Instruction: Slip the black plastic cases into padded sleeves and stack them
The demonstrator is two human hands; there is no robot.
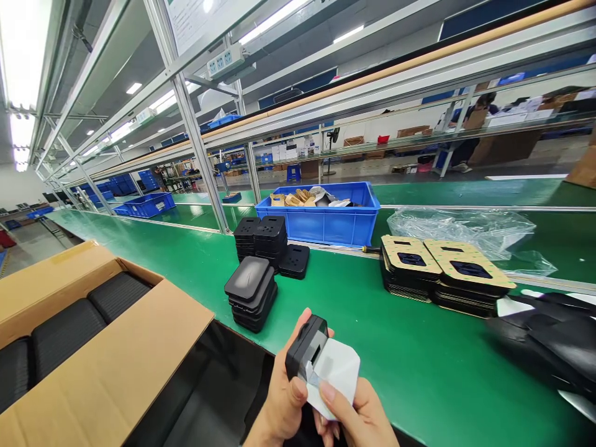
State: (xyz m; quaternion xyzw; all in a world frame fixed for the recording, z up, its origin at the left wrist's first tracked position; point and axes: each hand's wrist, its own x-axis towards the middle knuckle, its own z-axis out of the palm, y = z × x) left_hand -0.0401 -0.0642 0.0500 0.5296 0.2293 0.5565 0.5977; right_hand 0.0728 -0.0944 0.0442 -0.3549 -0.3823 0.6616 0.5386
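Note:
My left hand [282,403] is closed around a small black rectangular housing [305,344], held tilted over the front edge of the green bench. A white sheet with cut corners [339,366] lies against the housing's face and partly sticks out beyond it. Between thumb and fingers, my right hand [361,410] pinches the lower part of that sheet. A dark slot shows beside the sheet's upper edge. Nearest beyond the hands stands a stack of black covers [251,288], with taller stacks of black plates [267,239] behind it. The undersides of both hands are hidden.
An open cardboard box [107,347] with black parts is at left. A blue bin [326,223] holds scraps at the back. Stacks of yellow-faced plates [410,261], clear plastic film [460,226] and a black bag-like bundle [549,341] lie right. A person [475,124] is far off.

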